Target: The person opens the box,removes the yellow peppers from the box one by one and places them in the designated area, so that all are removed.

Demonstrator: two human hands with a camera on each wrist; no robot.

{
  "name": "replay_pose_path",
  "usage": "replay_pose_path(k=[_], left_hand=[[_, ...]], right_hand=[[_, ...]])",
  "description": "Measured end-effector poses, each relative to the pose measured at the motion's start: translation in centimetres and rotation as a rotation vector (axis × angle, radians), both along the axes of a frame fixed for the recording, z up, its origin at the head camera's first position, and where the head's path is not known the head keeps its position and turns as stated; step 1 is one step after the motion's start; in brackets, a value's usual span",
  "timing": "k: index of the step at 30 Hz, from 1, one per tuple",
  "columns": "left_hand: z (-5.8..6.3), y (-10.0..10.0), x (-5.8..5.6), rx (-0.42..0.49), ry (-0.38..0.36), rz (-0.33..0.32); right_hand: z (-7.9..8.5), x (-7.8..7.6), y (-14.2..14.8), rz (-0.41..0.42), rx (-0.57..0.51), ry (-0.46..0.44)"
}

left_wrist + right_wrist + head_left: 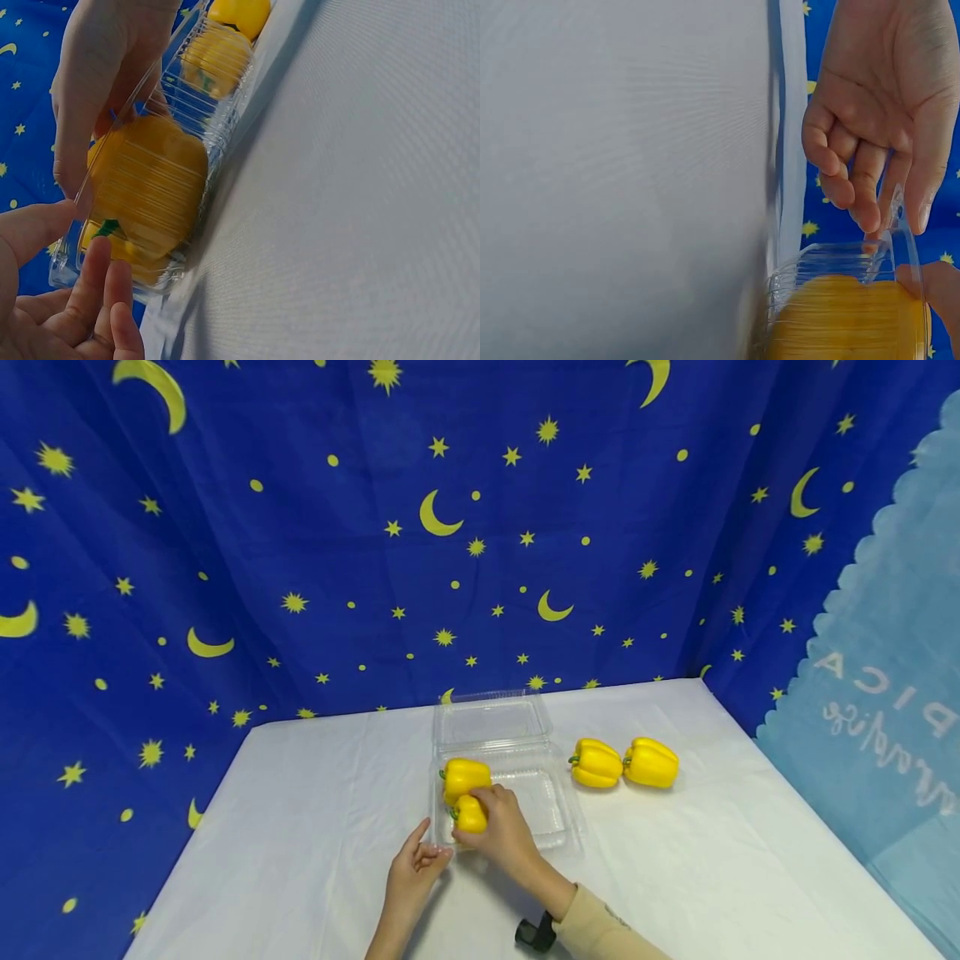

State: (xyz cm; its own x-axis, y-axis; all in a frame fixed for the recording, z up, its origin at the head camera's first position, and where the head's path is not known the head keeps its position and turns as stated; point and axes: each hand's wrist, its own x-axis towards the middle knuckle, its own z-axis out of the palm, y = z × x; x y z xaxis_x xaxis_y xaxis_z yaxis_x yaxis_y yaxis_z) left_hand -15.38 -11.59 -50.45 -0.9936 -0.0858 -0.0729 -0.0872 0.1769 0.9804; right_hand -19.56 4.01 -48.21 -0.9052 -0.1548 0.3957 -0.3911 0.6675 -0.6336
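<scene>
My right hand [498, 831] grips a yellow bell pepper [470, 815] from its right side, inside the near left part of a clear plastic clamshell container [558, 839]. Just behind it in the container lies another yellow bell pepper [467, 777]. Through the ribbed wall in the left wrist view, the held pepper [161, 180] shows with the right thumb beside it. My left hand [415, 872] is at the container's near left corner, index finger stretched out along the side and thumb at the rim; its other fingers [866, 180] are loosely bent.
Two more yellow bell peppers, one [597, 763] beside the other [651, 763], lie right of the container. Its hinged lid [491, 722] stands open toward the blue star-patterned backdrop [337, 527]. A black object [534, 935] is by the right sleeve on the white tabletop [300, 843].
</scene>
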Motion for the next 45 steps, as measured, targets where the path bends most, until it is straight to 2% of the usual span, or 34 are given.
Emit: replay_pose_path(k=[9, 25, 31, 37, 45], left_hand=[[0.0, 0.0, -0.1, 0.009, 0.017, 0.004], [0.2, 0.0, 0.1, -0.018, -0.015, 0.006], [0.1, 0.0, 0.1, -0.025, 0.006, 0.006], [0.1, 0.0, 0.1, -0.004, 0.017, 0.004], [0.1, 0.0, 0.1, 0.010, 0.033, -0.003]], right_hand=[[0.7, 0.0, 0.2, -0.007, -0.050, -0.002], [3.2, 0.6, 1.0, -0.023, -0.077, 0.049], [4.2, 0.3, 2.1, -0.053, -0.099, 0.072], [5.1, -0.3, 3.8, -0.093, -0.133, 0.033], [6.2, -1.1, 7.3, -0.187, -0.137, -0.006]])
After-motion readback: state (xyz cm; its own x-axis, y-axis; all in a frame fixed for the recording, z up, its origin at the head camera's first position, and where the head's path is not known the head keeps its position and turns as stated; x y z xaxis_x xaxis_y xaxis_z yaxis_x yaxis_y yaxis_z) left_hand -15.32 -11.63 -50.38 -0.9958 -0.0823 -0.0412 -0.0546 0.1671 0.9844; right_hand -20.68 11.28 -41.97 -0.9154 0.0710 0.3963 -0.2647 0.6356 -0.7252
